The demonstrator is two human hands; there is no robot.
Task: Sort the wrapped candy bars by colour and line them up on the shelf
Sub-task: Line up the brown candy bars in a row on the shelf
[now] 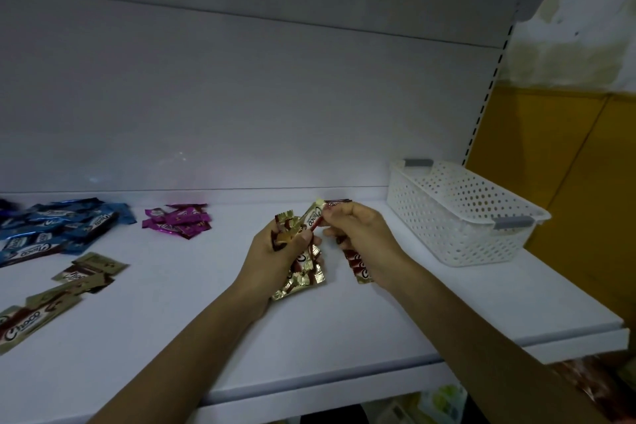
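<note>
My left hand (pixel 275 251) grips a bundle of gold-wrapped candy bars (pixel 303 277) over the middle of the white shelf (pixel 206 337). My right hand (pixel 358 231) pinches one gold bar (pixel 315 215) by its end, beside the bundle. A red-brown bar (pixel 359 267) lies under my right wrist, and another (pixel 339 203) lies behind my fingers. Blue bars (pixel 58 227) are heaped at the far left. Magenta bars (pixel 180 220) sit right of them. Olive-green bars (pixel 62 289) lie along the left front.
An empty white perforated basket (pixel 457 213) with grey handles stands at the right end of the shelf. The shelf's back panel rises just behind the candy. The shelf's front edge runs below my forearms; goods on a lower shelf (pixel 444 399) show beneath.
</note>
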